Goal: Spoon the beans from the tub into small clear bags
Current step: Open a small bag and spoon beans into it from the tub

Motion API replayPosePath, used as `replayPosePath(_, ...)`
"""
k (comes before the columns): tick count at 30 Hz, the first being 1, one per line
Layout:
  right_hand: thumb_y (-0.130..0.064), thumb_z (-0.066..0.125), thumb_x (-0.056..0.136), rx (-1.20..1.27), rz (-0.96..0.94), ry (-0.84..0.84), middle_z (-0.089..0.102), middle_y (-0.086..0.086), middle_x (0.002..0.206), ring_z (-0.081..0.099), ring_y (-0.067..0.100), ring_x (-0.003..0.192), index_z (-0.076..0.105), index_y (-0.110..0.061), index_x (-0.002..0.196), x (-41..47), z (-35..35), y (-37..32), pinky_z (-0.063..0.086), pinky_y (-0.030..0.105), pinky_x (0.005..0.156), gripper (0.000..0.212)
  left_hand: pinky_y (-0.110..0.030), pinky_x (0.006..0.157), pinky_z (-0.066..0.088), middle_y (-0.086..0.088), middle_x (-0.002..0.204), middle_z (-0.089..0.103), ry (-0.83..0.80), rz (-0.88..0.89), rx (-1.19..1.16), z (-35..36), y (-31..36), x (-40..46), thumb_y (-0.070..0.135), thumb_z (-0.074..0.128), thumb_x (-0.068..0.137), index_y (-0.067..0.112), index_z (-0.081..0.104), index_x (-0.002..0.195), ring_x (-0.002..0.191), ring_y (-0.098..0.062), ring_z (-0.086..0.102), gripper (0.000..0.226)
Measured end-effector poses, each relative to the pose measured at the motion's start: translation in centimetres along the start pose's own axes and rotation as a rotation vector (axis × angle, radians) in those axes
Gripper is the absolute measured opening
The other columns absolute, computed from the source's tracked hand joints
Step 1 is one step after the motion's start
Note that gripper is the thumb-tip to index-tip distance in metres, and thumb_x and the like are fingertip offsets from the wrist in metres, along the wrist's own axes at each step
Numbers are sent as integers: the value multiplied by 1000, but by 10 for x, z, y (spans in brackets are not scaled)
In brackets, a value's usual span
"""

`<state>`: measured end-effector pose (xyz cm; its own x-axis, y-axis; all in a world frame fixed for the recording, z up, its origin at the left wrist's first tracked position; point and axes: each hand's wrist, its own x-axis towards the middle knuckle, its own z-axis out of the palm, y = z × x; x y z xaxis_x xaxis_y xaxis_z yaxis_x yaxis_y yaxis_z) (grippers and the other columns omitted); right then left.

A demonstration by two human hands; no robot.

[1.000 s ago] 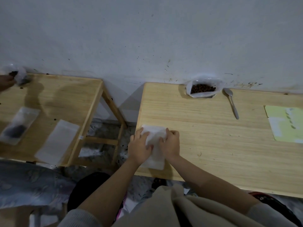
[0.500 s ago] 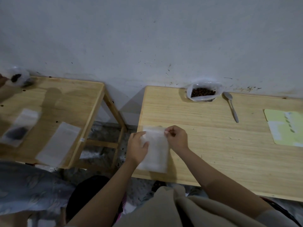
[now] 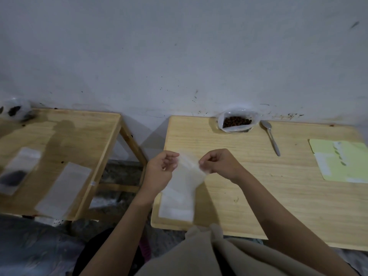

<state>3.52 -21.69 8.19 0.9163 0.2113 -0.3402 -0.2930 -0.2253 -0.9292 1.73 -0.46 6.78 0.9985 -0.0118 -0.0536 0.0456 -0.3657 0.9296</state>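
Observation:
A small clear bag (image 3: 180,188) hangs over the near left corner of the wooden table (image 3: 278,196). My left hand (image 3: 161,168) pinches the left side of its top edge and my right hand (image 3: 221,163) pinches the right side, pulling the mouth apart. The bag's lower end rests on the table. The tub of dark beans (image 3: 237,122), lined with clear plastic, stands at the back of the table by the wall. A metal spoon (image 3: 271,137) lies just right of the tub, bowl toward the wall.
A pale green sheet (image 3: 342,160) lies at the table's right edge. A second wooden table (image 3: 65,140) on the left holds an empty clear bag (image 3: 63,190), a bag with dark contents (image 3: 18,172), and another plastic-lined tub (image 3: 16,109) at its back corner. A floor gap separates the tables.
Both hands have lifted the bag's top off the table and moved apart, spreading its mouth. The person's hand at the left table's far corner is gone from view.

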Motion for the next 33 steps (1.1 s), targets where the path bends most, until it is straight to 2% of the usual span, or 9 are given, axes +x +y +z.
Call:
replayPosePath(3, 2, 66, 81, 129, -6, 39, 67, 7, 65, 63, 14, 59, 68, -1, 74, -13, -13, -10, 55, 26, 56, 8, -14, 95, 41, 4, 110, 60, 46, 154, 95, 9, 21, 3, -1, 68, 82, 27, 62, 97, 102, -2, 55, 33)
replayPosePath(5, 1, 68, 80, 217, -32, 144, 67, 6, 65, 62, 17, 60, 66, 1, 71, -21, -22, -14, 56, 30, 58, 10, -7, 93, 38, 3, 111, 55, 160, 233, 123, 22, 38, 3, 5, 72, 81, 24, 62, 99, 102, 3, 52, 28)
replayPosePath(7, 1, 68, 80, 299, -64, 261, 68, 3, 64, 61, 17, 61, 63, 2, 68, -27, -31, -16, 54, 33, 60, 13, -16, 85, 49, 1, 103, 61, 196, 191, 6, 39, 60, 0, 11, 73, 82, 26, 61, 94, 93, 1, 59, 23)
replayPosePath(10, 3, 69, 79, 346, -131, 342, 70, 3, 68, 60, 17, 62, 62, 7, 68, -35, -47, -18, 52, 34, 61, 14, -20, 73, 54, 3, 97, 68, 88, 127, -165, 69, 92, -5, 12, 72, 83, 27, 62, 91, 85, -6, 67, 19)
replayPosePath(14, 12, 67, 76, 292, -252, 321, 70, 12, 75, 63, 16, 64, 61, 0, 59, -45, -69, -14, 47, 22, 56, 22, -13, 65, 49, 11, 91, 69, 37, 114, -244, 104, 123, 0, 13, 74, 81, 28, 66, 87, 74, -4, 68, 19)
replayPosePath(20, 7, 73, 73, 200, -294, 301, 71, 7, 78, 68, 17, 77, 66, 2, 61, -58, -112, -3, 51, 21, 70, 14, -27, 67, 57, -1, 78, 71, 76, 10, -237, 148, 138, 12, 1, 75, 76, 19, 68, 72, 74, -19, 71, 20)
replayPosePath(24, 4, 72, 75, 287, -209, 327, 71, 11, 81, 63, 20, 68, 64, 12, 66, -64, -128, 4, 47, 25, 59, 14, -18, 61, 52, 0, 77, 71, 120, -87, -244, 171, 146, 11, -6, 76, 70, 10, 70, 73, 70, -8, 67, 17)
replayPosePath(26, 2, 72, 77, 321, -156, 331, 71, 9, 77, 59, 19, 62, 62, 13, 69, -65, -135, 8, 44, 26, 54, 16, -19, 60, 52, 2, 76, 72, 155, -136, -271, 178, 148, 9, -3, 77, 70, 14, 72, 72, 67, -10, 67, 18)
replayPosePath(33, -13, 75, 78, -61, -251, 359, 73, 0, 74, 66, 10, 66, 75, -12, 84, -69, -144, 4, 54, 23, 66, 7, -17, 63, 52, 0, 76, 72, 132, -137, -276, 186, 151, 0, -1, 79, 71, 12, 69, 72, 66, -8, 69, 17)
